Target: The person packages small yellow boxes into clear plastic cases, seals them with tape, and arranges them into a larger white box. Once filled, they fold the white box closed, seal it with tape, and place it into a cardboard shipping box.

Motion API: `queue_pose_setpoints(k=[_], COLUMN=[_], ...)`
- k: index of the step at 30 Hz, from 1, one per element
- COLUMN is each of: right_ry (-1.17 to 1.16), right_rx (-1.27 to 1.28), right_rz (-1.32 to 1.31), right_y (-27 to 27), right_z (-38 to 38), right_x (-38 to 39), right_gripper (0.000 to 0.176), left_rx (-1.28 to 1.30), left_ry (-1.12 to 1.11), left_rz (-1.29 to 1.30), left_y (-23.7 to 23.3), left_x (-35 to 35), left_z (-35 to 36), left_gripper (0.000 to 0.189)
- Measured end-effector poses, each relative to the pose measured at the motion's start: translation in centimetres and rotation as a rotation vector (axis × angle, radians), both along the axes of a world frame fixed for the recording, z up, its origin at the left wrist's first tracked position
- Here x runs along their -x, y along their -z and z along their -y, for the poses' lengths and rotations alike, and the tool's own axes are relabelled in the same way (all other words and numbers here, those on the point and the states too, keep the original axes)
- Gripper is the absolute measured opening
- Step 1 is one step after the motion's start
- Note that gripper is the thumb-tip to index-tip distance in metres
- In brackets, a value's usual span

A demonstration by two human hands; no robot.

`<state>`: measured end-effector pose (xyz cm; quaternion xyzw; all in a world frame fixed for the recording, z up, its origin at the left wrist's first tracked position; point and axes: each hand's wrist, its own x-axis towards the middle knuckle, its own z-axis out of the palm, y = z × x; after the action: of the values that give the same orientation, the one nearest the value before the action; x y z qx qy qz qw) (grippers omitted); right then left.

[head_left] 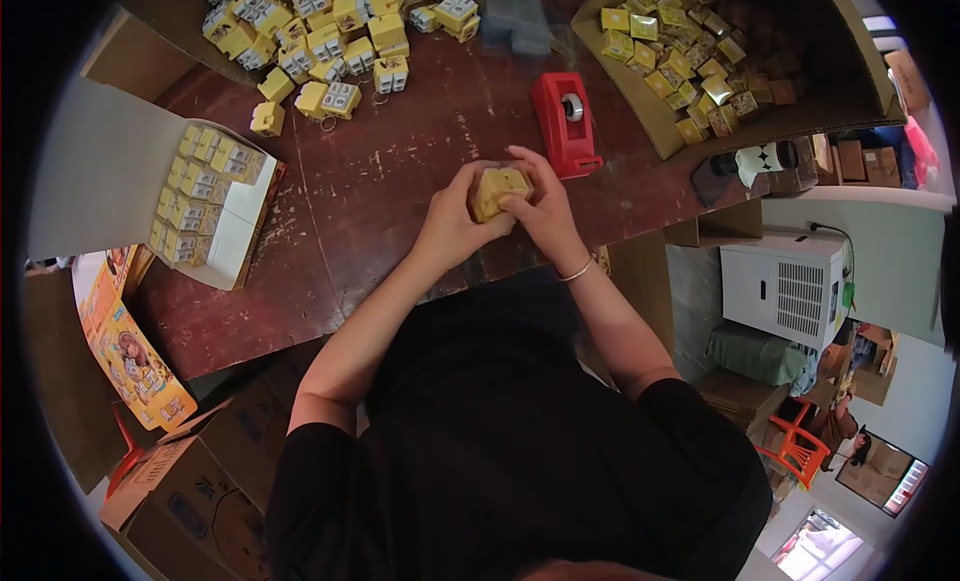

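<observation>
Between my two hands, over the front of the dark red table, is a small yellow box. My left hand grips it from the left side, fingers curled behind it. On the other side, my right hand has its thumb pressed on the box's front and its fingers bent around the far edge. A red tape dispenser with a roll of tape stands just beyond my right hand. Yellow and white block-shaped keychains lie in a heap at the far left of the table.
A white display carton with rows of small yellow boxes sits at left. At the far right, a cardboard box holds many shiny yellow boxes. A black-and-white cylinder stands near the right edge. A printed orange card hangs at the left edge.
</observation>
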<state>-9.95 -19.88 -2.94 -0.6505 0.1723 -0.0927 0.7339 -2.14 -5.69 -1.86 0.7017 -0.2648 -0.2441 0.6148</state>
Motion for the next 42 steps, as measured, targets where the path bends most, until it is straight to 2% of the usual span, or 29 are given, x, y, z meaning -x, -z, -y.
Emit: queue_pose_setpoints(k=[1,2,3,4,5,6,7,8,9,11,13,15,16,17,18,19,20,23,25,26,28,29,31,35,37,38,39,41,42], right_ry=[-0.09,-0.089,-0.088,-0.085,-0.079,-0.018,0.041,0.045,0.049,0.057,0.062,0.246,0.446,0.448,0.413,0.372,0.375,0.377,0.452,0.449,0.508,0.513,0.493,0.48,0.275,0.268,0.208,0.137,0.071], right_rx=[0.136,0.135,0.018,-0.095,-0.089,-0.306,-0.524,-0.52,-0.527,-0.534,-0.328,0.092,0.231,0.231,0.47,0.709,0.708,0.602,0.559,0.559,0.084,0.082,0.284,0.199,-0.118,-0.12,-0.207,-0.293,-0.377], right_rz=[0.14,0.141,0.094,0.048,0.049,0.079,0.111,0.115,0.098,0.079,-0.071,-0.162,-0.078,-0.08,-0.082,-0.082,-0.079,-0.031,-0.003,-0.002,-0.097,-0.098,-0.213,-0.192,-0.113,-0.111,-0.128,-0.144,-0.148], right_y=[0.1,0.1,0.0,-0.3,-0.9,-2.0,-2.6,-2.4,-1.9,-1.7,-2.4,-1.5,-0.8,0.0,0.8,1.0,1.2,0.8,-0.4,-0.4,0.1,1.4,4.0,1.6,-0.4,-1.0,-1.5,-1.2,-0.7], right_z=[0.1,0.2,0.3,0.5,0.8,0.9,0.9,0.9,0.7,0.7,1.6,5.1,6.3,7.7,9.1,9.8,10.1,9.9,8.4,7.8,6.8,7.1,7.9,6.5,4.8,3.9,3.0,2.1,2.0], right_x=[-0.1,0.0,0.3,0.6,1.2,1.8,2.1,2.3,2.5,3.0,3.5,4.1,3.7,3.2,2.7,2.4,2.2,2.0,3.4,3.8,4.6,4.8,4.8,5.7,5.7,5.3,4.7,3.7,3.1], right_gripper=[0.044,0.044,0.047,0.05,0.05,0.05,0.051,0.051,0.054,0.058,0.045,0.035,0.022,0.022,0.019,0.016,0.016,0.013,0.012,0.012,0.01,0.01,0.009,0.009,0.008,0.008,0.005,0.003,0.004], left_rx=[-0.044,-0.087,-0.087,0.111,0.311,0.316,0.51,0.703,0.737,0.68,0.623,0.484,0.483,0.401,0.313,0.25,0.249,0.106,0.125,0.124,0.174,0.173,0.233,0.122,-0.06,-0.086,-0.087,-0.089,-0.091], left_ry=[0.087,0.175,0.178,0.164,0.151,0.16,0.107,0.05,0.059,0.041,0.024,0.008,0.01,0.156,0.295,0.367,0.369,0.404,0.42,0.417,0.412,0.417,0.392,0.236,-0.004,-0.071,-0.079,-0.127,-0.136], left_rz=[-0.058,-0.114,-0.112,-0.186,-0.26,-0.261,-0.442,-0.625,-0.725,-0.834,-0.937,-0.69,-0.69,-0.338,0.016,0.089,0.092,0.253,0.041,0.042,-0.021,-0.022,-0.067,-0.044,0.284,0.316,0.321,0.546,0.547], left_y=[-0.3,-0.3,-0.1,0.4,0.8,1.1,1.3,1.6,1.9,2.5,2.7,2.8,2.6,2.3,2.2,2.6,3.0,3.7,4.0,4.1,4.2,4.2,4.0,3.1,2.8,2.6,2.5,2.5,2.3], left_x=[-0.3,-0.6,-0.8,-0.9,-0.7,-0.3,0.3,0.9,1.9,2.5,2.0,0.9,0.4,0.0,-0.2,-0.3,-0.4,-0.7,-0.8,-0.9,-1.0,-0.9,-0.9,-1.2,-1.5,-1.5,-1.6,-1.8,-1.7], left_z=[-0.2,-0.5,-0.8,-1.0,-1.0,-0.6,-0.2,0.4,1.1,2.4,3.2,3.9,4.4,5.0,5.6,6.4,7.1,8.0,7.8,7.9,8.0,8.0,7.8,5.5,4.1,3.7,3.3,2.6,2.3], left_gripper=[0.064,0.072,0.072,0.08,0.088,0.088,0.092,0.096,0.084,0.076,0.069,0.059,0.059,0.056,0.054,0.051,0.051,0.055,0.058,0.058,0.074,0.074,0.066,0.058,0.051,0.053,0.053,0.054,0.054])
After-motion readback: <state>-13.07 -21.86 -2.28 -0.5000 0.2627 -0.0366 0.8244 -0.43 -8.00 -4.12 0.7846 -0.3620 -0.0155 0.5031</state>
